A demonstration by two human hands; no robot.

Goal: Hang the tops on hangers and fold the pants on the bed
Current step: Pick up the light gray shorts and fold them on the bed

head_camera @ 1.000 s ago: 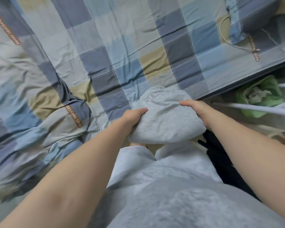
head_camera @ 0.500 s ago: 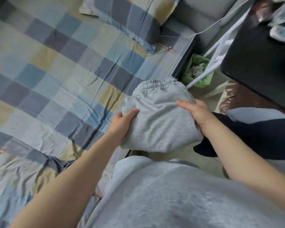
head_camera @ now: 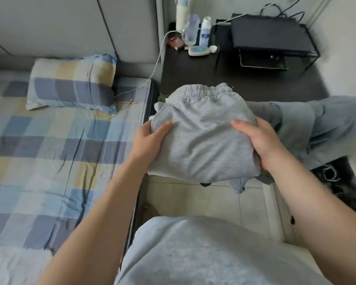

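Note:
A folded pair of light grey pants [head_camera: 201, 136], elastic waistband away from me, hangs in the air over the gap between the bed [head_camera: 49, 153] and a dark table. My left hand [head_camera: 150, 136] grips its left edge, thumb on top. My right hand [head_camera: 257, 138] grips its right edge, thumb on top too. Under and to the right of the pants lie more clothes: a grey-blue garment [head_camera: 317, 124] and a dark one [head_camera: 337, 182].
A checked pillow [head_camera: 72, 83] lies at the bed's head, with a white cable [head_camera: 152, 73] running to it. The dark bedside table [head_camera: 224, 79] carries bottles [head_camera: 193, 29] and a black rack [head_camera: 269, 36]. Tiled floor [head_camera: 203, 200] shows below the pants.
I have turned right, away from the bed. Both hands carried the folded pants off the bed, and they now hang over the floor by the bedside table.

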